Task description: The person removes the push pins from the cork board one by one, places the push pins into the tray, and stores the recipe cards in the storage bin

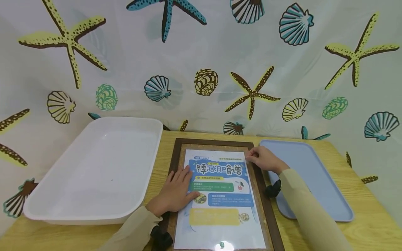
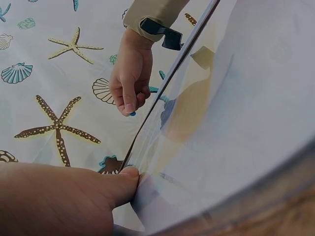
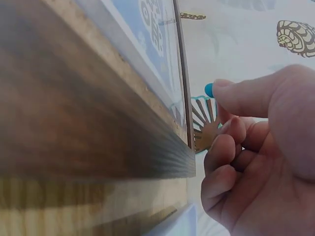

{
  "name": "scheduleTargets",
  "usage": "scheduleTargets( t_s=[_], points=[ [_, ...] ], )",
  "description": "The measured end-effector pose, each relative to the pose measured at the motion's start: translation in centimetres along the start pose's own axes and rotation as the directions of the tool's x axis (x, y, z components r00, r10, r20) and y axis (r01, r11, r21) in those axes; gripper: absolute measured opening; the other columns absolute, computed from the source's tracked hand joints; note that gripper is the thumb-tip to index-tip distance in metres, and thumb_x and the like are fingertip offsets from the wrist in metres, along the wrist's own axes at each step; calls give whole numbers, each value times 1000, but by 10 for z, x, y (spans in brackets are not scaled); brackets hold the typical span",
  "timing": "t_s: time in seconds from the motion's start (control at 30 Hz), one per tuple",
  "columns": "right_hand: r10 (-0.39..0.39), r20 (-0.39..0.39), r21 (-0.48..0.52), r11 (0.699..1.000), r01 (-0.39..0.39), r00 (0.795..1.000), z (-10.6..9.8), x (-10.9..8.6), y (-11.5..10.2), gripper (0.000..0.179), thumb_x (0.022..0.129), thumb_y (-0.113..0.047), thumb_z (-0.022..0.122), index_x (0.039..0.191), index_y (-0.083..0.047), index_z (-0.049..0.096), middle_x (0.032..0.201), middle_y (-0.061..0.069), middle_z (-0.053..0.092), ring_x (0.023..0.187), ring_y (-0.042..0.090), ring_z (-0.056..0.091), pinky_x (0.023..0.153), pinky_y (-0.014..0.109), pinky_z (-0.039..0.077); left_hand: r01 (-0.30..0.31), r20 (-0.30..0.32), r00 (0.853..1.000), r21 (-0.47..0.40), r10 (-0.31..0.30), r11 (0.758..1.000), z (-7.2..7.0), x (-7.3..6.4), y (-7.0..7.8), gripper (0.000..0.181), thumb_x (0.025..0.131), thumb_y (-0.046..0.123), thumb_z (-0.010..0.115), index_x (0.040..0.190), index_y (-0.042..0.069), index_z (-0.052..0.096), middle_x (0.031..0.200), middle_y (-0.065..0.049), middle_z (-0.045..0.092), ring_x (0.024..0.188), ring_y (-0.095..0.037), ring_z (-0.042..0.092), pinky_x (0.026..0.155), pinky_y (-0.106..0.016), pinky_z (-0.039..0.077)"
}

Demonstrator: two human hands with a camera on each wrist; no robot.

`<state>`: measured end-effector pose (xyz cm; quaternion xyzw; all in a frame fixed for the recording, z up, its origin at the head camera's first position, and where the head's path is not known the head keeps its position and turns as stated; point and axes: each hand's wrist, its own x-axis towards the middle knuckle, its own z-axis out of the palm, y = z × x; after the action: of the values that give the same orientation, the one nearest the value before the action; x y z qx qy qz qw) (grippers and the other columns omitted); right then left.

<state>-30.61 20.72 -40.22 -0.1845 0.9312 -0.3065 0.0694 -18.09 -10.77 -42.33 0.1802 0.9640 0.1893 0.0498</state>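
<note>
A printed poster (image 1: 216, 230) with Chinese text and coloured boxes lies on a brown-framed cork board (image 1: 261, 205). My left hand (image 1: 176, 190) rests on the poster's left edge, fingers spread and thumb pointing inward. At the poster's upper right corner, my right hand (image 1: 263, 158) pinches a small blue pushpin (image 3: 209, 90) between thumb and forefinger. Its other fingers curl toward the palm. The pin's head peeks out past the thumb tip, while its point is hidden. The left wrist view also shows the right hand (image 2: 132, 78) over the board's far side.
A large white tray (image 1: 97, 167) stands left of the board, and a shallow blue tray (image 1: 314, 188) lies at its right. A small green piece (image 1: 222, 244) is on the poster's near edge. Behind the wooden table (image 1: 342, 167) hangs a shell-and-starfish curtain (image 1: 201, 45).
</note>
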Motion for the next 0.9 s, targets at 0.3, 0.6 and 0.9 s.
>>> scheduleTargets(
  t_s=[0.3,0.6,0.9],
  points=[
    [17,7,-8,1000,-17,1000,-4,-8,15,15,95,-10,56,91,2,65,79,7,59,67,15,49,63,29,42,-4,21,1000,-9,4,1000,4,-1,0,75,95,42,55,147,-5,30,158,-22,20,147,-40,15,116,-60,10],
    [88,-32,-23,996,-88,996,-14,-15,27,15,95,-11,56,93,1,64,81,7,59,71,16,50,64,28,42,-10,8,1000,6,10,1000,4,1,-1,74,95,42,56,147,-5,31,157,-22,21,146,-41,16,115,-60,10],
    [90,-54,-34,995,-92,994,-24,-25,36,15,95,-8,55,93,4,62,81,9,59,70,16,50,63,28,42,-12,2,1000,14,12,1000,2,2,-3,74,95,42,55,147,-5,30,158,-23,20,146,-41,16,115,-60,10]
  ],
)
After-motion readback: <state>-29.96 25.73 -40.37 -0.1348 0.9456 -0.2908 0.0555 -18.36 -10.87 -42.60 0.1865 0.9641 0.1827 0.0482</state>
